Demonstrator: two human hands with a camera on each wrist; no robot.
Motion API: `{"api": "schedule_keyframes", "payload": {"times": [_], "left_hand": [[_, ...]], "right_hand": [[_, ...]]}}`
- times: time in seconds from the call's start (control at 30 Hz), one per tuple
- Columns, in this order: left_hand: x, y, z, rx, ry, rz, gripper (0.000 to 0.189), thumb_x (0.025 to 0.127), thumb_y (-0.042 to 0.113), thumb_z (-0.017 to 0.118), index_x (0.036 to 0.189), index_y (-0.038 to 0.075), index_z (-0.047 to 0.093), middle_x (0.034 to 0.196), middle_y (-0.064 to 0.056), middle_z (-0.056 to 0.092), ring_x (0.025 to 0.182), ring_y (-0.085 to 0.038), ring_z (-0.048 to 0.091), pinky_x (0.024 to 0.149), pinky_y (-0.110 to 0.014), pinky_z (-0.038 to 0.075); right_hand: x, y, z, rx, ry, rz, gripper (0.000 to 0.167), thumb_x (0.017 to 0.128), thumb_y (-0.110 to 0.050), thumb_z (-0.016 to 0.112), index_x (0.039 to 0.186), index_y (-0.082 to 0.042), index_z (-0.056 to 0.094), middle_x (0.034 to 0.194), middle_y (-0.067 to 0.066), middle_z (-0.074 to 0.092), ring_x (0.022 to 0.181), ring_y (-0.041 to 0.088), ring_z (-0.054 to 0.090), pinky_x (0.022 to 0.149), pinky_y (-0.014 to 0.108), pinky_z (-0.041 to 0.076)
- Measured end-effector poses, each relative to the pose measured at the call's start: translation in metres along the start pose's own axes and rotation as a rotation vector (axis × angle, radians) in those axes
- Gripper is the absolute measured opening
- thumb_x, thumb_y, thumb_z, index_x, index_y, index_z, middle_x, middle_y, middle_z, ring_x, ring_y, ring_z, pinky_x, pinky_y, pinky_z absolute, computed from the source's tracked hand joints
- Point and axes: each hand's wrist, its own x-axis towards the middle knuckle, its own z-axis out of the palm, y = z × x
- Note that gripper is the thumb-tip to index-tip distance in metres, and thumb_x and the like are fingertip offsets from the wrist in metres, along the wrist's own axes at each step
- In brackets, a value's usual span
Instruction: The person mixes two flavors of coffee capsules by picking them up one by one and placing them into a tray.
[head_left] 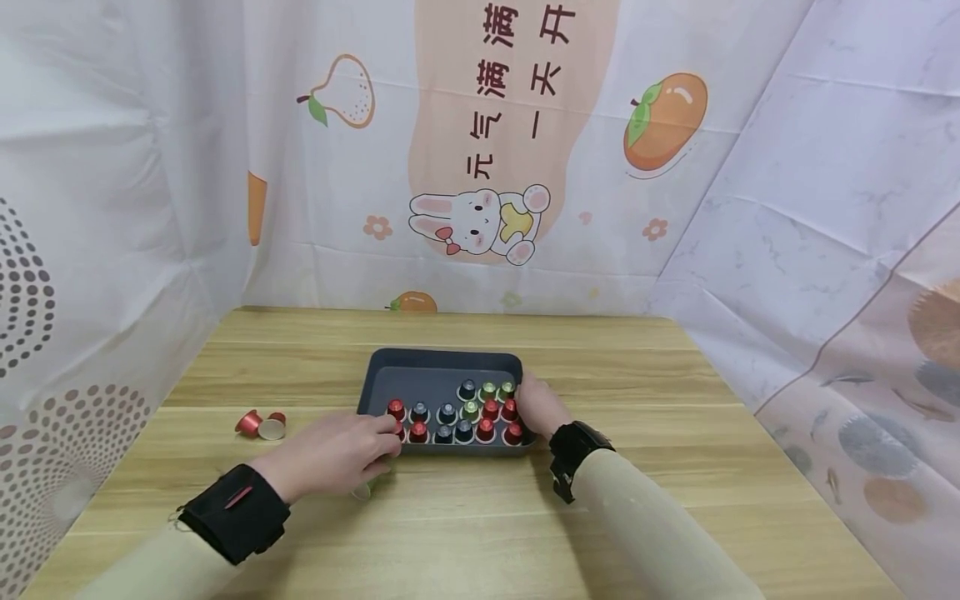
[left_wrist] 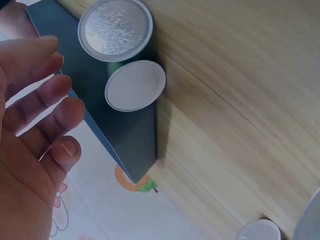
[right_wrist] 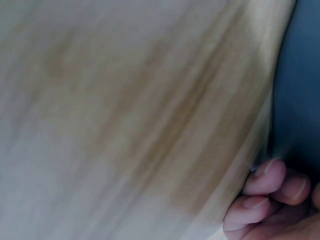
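Note:
A dark grey tray (head_left: 420,358) holds rows of coffee capsules, red, dark blue and green, such as a red capsule (head_left: 418,432) in the front row. My left hand (head_left: 341,454) hovers at the tray's front-left corner, fingertips over a red capsule there. In the left wrist view its fingers (left_wrist: 67,112) are loosely bent, with nothing visible between them. Two capsules lie against the tray's outer wall, their foil lids (left_wrist: 135,86) facing that camera; the hand partly hides them in the head view. My right hand (head_left: 542,404) grips the tray's right side, fingers curled at the wall.
On the wooden table (head_left: 637,467), left of the tray, lie red capsules (head_left: 249,423), one showing its pale lid (head_left: 272,429). A printed curtain (head_left: 337,208) stands behind the table and along both sides.

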Motion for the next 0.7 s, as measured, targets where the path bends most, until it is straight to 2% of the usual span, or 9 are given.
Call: {"api": "schedule_keyframes", "payload": {"times": [0.13, 0.3, 0.47, 0.7], "left_hand": [[-0.004, 0.0, 0.001, 0.006, -0.008, 0.0, 0.014, 0.088, 0.028, 0.081, 0.091, 0.021, 0.07, 0.097, 0.007, 0.06, 0.073, -0.006, 0.053, 0.066, -0.028, 0.051], [-0.008, 0.0, 0.0, 0.008, -0.049, -0.002, 0.021, 0.086, 0.035, 0.082, 0.097, 0.02, 0.072, 0.101, 0.007, 0.06, 0.075, -0.006, 0.055, 0.065, -0.03, 0.05], [-0.01, 0.001, 0.0, 0.028, -0.066, 0.016, 0.026, 0.084, 0.036, 0.084, 0.101, 0.02, 0.072, 0.105, 0.005, 0.061, 0.077, -0.008, 0.057, 0.066, -0.03, 0.052], [-0.011, 0.002, -0.002, 0.015, -0.1, 0.035, 0.03, 0.083, 0.041, 0.084, 0.102, 0.021, 0.072, 0.094, 0.01, 0.053, 0.073, -0.005, 0.05, 0.065, -0.026, 0.049]], "right_hand": [[0.0, 0.0, 0.0, 0.006, 0.003, 0.002, 0.034, 0.107, -0.011, 0.039, 0.126, 0.015, 0.051, 0.101, 0.025, 0.066, 0.088, 0.028, 0.066, 0.078, 0.044, 0.057], [0.0, 0.0, -0.001, 0.011, 0.005, 0.006, 0.036, 0.107, -0.011, 0.038, 0.129, 0.015, 0.049, 0.104, 0.027, 0.066, 0.091, 0.03, 0.067, 0.079, 0.046, 0.057], [-0.001, 0.0, -0.001, 0.002, 0.008, -0.003, 0.036, 0.107, -0.011, 0.038, 0.128, 0.015, 0.049, 0.103, 0.027, 0.066, 0.09, 0.029, 0.066, 0.079, 0.045, 0.057], [-0.001, 0.0, -0.001, 0.014, 0.001, 0.013, 0.032, 0.108, -0.012, 0.038, 0.124, 0.012, 0.051, 0.098, 0.024, 0.065, 0.085, 0.028, 0.065, 0.076, 0.045, 0.056]]}}
